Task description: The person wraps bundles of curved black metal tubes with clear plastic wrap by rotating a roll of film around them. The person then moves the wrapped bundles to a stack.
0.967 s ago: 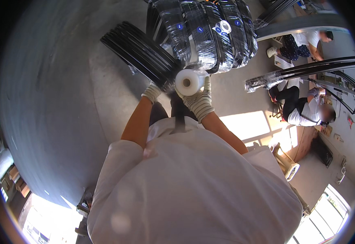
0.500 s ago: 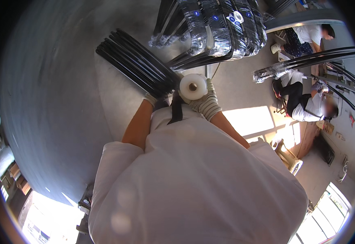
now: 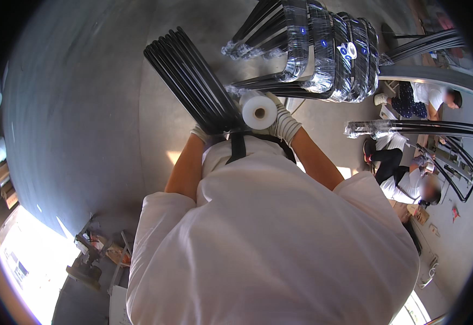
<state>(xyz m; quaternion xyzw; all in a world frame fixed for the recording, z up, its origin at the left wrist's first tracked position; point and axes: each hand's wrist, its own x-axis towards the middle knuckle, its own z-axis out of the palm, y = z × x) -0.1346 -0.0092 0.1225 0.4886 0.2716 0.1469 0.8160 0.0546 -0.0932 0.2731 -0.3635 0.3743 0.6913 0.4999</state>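
A bundle of black bent tubes [image 3: 188,81] slants up and left from my waist, its near end by my belt. My left hand [image 3: 199,132], in a pale glove, grips the bundle's near left side, its fingers mostly hidden. My right hand [image 3: 285,121], in a striped white glove, is closed around a roll of clear stretch film [image 3: 256,104]. The roll's end and cardboard core face me. It sits against the right side of the bundle, and whether film runs from it onto the tubes I cannot tell.
Several film-wrapped black tube frames [image 3: 323,51] stand ahead to the right, a small roll of labels [image 3: 350,50] on them. Farther right, more black tubes [image 3: 431,128] jut out near two seated people. A large grey curved surface [image 3: 73,124] fills the left.
My view has turned, so the wrapped frames and seated people appear farther right and lower. Both hands stay at the bundle; the roll tilts, now showing more of its side.
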